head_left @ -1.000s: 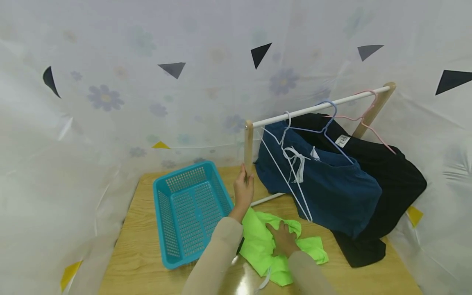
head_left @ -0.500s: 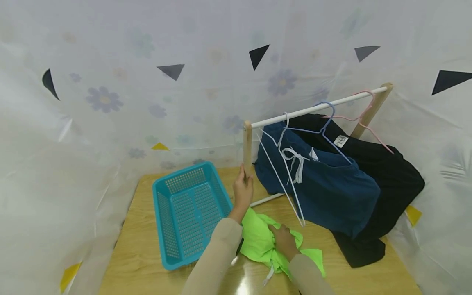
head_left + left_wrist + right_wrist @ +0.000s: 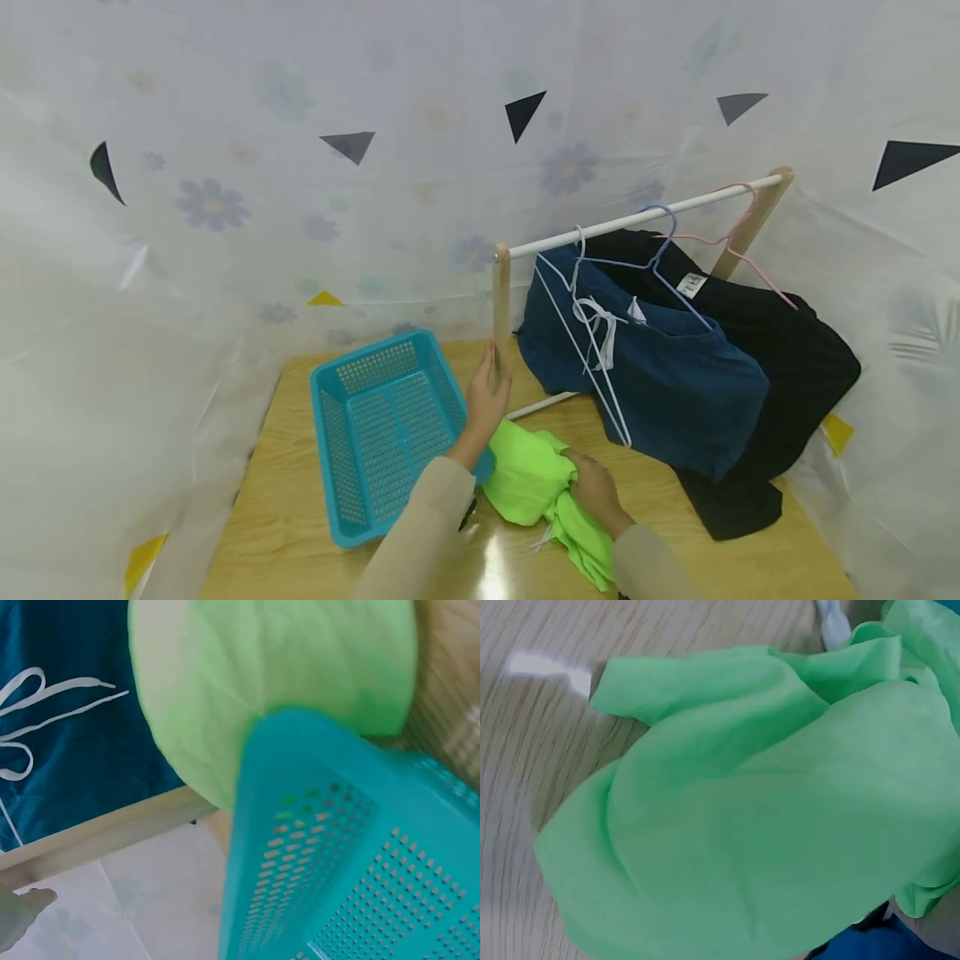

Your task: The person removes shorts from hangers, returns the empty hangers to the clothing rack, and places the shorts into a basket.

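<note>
With fingers and thumb around it, my left hand (image 3: 487,400) holds the near wooden post (image 3: 502,292) of a small clothes rack. In the left wrist view, only the thumb (image 3: 30,904) of that hand shows, beside the post. My right hand (image 3: 598,496) grips a bright green garment (image 3: 525,471) with a white drawstring (image 3: 542,540), bunched over the table. Most of its fingers are hidden in the folds. The green cloth (image 3: 742,817) fills much of the right wrist view. A bare white hanger (image 3: 592,358) hangs from the rail (image 3: 622,222).
Left of the rack stands a turquoise perforated basket (image 3: 321,433) on the wooden table (image 3: 255,517). Dark blue drawstring shorts (image 3: 675,400) hang on a blue hanger (image 3: 651,265). Behind them, a black garment (image 3: 817,358) hangs on a pink hanger (image 3: 738,233), its lower part resting on the table.
The spread green garment has been gathered into a bunch by my right hand, which moved slightly right. My left hand sits a little lower on the post. The white hanger swung slightly.
</note>
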`<state>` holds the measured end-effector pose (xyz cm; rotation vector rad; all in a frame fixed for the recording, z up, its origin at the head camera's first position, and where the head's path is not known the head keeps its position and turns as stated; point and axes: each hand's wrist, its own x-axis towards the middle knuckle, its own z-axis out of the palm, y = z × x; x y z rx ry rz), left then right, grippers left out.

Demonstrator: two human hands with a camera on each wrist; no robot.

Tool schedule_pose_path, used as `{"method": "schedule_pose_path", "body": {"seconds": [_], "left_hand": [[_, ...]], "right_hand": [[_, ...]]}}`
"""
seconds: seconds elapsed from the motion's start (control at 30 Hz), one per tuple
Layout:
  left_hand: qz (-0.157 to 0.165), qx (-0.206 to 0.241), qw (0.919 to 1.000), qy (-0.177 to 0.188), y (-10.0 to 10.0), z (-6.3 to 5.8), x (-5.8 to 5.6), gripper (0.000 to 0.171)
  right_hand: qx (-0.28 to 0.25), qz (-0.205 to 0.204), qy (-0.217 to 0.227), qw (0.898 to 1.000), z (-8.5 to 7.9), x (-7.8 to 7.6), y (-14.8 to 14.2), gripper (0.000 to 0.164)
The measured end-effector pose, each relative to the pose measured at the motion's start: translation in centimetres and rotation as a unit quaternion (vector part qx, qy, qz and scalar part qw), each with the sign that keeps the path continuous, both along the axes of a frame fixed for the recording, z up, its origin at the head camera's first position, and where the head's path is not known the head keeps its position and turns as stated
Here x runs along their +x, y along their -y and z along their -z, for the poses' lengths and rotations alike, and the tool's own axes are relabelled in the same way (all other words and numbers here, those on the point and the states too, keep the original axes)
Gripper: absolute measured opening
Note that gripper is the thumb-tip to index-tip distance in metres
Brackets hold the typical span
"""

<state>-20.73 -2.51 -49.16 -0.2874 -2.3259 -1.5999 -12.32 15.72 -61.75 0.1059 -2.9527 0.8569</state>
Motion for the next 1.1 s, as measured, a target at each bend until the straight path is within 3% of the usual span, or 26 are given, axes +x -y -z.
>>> {"method": "schedule_pose_path", "body": {"seconds": [0.13,0.3,0.47,0.7,0.9,1.1], "left_hand": [[0.004,-0.008,0.9999,0.011,1.5,0.5,1.3,0.054],[-0.017,-0.014,0.9995,-0.02,4.5,1.2,2.7,0.051],[-0.044,-0.034,0.9984,0.004,9.1,1.4,3.9,0.054],[-0.141,-0.098,0.9848,0.027,16.6,2.3,5.0,0.052],[-0.178,-0.115,0.9716,0.106,21.4,4.1,6.0,0.054],[-0.198,-0.115,0.959,0.167,24.0,6.2,7.1,0.053]], "right_hand": [[-0.033,0.011,-0.06,0.998,-0.6,0.2,0.9,0.051],[-0.091,0.032,-0.142,0.985,-1.6,0.8,2.4,0.05],[-0.122,0.045,-0.168,0.977,-2.7,1.3,3.2,0.044],[-0.17,0.058,-0.182,0.967,-5.8,1.5,3.8,0.041],[-0.196,0.075,-0.2,0.957,-9.3,1.1,4.5,0.046],[-0.228,0.057,-0.215,0.948,-13.2,0.2,6.5,0.049]]}}
